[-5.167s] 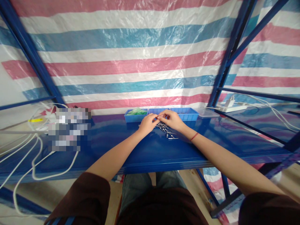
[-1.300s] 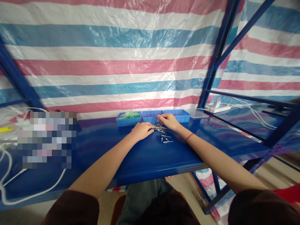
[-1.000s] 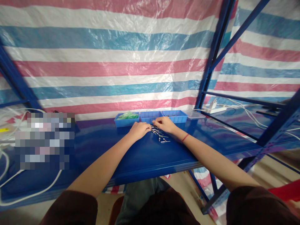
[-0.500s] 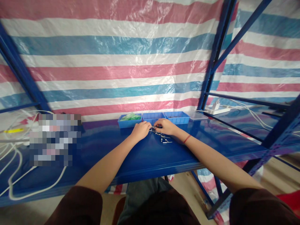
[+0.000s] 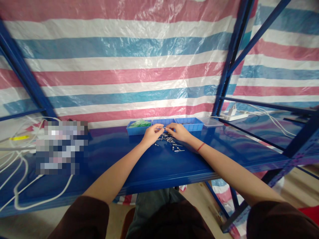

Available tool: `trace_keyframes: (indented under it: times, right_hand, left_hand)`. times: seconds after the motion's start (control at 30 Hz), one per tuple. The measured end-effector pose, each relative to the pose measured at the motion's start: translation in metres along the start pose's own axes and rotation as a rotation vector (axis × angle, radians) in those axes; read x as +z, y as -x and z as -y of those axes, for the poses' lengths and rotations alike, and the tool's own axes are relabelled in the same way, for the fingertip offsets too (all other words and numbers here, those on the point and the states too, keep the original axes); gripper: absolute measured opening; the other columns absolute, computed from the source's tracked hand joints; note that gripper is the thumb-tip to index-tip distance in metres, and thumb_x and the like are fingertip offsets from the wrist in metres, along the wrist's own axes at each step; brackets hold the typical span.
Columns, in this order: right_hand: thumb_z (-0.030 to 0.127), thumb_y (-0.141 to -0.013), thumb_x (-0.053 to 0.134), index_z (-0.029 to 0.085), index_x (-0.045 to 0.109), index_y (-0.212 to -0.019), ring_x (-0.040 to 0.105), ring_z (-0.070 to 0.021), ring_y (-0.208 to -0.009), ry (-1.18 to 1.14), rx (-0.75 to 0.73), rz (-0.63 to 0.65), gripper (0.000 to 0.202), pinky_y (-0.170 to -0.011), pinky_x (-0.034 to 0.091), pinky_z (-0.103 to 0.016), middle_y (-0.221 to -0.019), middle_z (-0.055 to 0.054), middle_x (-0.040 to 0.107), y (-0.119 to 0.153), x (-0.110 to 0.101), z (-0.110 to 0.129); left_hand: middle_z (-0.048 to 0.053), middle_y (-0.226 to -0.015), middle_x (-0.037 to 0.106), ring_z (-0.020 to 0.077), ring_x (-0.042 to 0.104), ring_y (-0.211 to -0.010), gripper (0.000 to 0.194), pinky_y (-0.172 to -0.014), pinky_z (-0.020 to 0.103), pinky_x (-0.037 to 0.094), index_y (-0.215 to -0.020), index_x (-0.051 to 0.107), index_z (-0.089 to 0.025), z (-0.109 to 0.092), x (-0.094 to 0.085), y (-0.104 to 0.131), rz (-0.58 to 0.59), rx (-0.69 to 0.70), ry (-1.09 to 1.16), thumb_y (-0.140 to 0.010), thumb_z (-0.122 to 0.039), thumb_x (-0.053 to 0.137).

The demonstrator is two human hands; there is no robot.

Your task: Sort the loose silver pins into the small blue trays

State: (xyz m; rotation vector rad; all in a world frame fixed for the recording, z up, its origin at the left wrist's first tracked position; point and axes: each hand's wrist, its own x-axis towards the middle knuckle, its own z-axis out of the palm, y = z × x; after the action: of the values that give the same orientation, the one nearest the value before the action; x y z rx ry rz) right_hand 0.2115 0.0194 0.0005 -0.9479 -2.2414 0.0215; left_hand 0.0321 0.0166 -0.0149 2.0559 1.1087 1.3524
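Note:
My left hand (image 5: 153,134) and my right hand (image 5: 178,132) meet above the blue table, both closed in a pinch. Between their fingertips is a thin silver rivet (image 5: 163,127), held at both ends. Just below the fingers lies a loose pile of metal rivets (image 5: 166,137), with several strays to the front. Behind my hands stands a row of blue bins: the left bin (image 5: 132,132) holds green plastic bags (image 5: 140,123), the middle bin (image 5: 163,121) is partly hidden by my hands, and the right bin (image 5: 194,127) contains small metal pieces.
A clear plastic lid (image 5: 213,122) lies right of the bins. Further right is a white power strip (image 5: 234,115) with cords. White cables (image 5: 41,205) and a blurred-out patch occupy the table's left side. Blue metal posts (image 5: 225,76) and a striped sheet stand behind.
My hands have risen off the pile to hold a rivet between the fingertips. More of the pile is uncovered below them. The view has shifted slightly.

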Motion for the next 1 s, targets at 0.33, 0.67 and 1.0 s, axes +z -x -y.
trace_keyframes:
  times: [0.33, 0.67, 1.0]
  right_hand:
    - [0.038, -0.09, 0.039, 0.015, 0.067, -0.082, 0.058, -0.0161, -0.071, -0.155, 0.003, 0.033, 0.037, -0.069, 0.042, -0.027, -0.076, -0.005, 0.067, 0.0007, 0.0024, 0.0066]
    - [0.033, -0.084, 0.048, 0.013, 0.066, -0.089, 0.058, -0.0139, -0.066, -0.209, 0.094, -0.064, 0.027, -0.061, 0.043, -0.025, -0.076, -0.005, 0.067, -0.0003, 0.0071, 0.0016]
    - [0.034, -0.081, 0.054, 0.015, 0.064, -0.083, 0.056, -0.0132, -0.065, -0.197, 0.083, -0.241, 0.022, -0.06, 0.042, -0.024, -0.075, -0.004, 0.065, -0.001, -0.0005, 0.0088]
  left_hand:
    - [0.004, -0.074, 0.066, 0.0136, 0.062, -0.067, 0.02, -0.069, 0.027, 0.05, -0.086, 0.062, -0.014, 0.0007, 0.0018, -0.0022, -0.055, -0.041, 0.236, -0.075, -0.03, 0.06]
    - [0.005, -0.084, 0.068, 0.0134, 0.062, -0.068, 0.021, -0.067, 0.025, 0.05, -0.087, 0.065, -0.016, 0.0, 0.0011, -0.0012, -0.088, 0.009, 0.134, -0.075, -0.032, 0.06]
    - [0.004, -0.086, 0.066, 0.0128, 0.062, -0.067, 0.022, -0.066, 0.025, 0.05, -0.089, 0.063, -0.016, -0.0017, -0.0001, -0.0008, -0.071, -0.023, 0.124, -0.075, -0.031, 0.059]
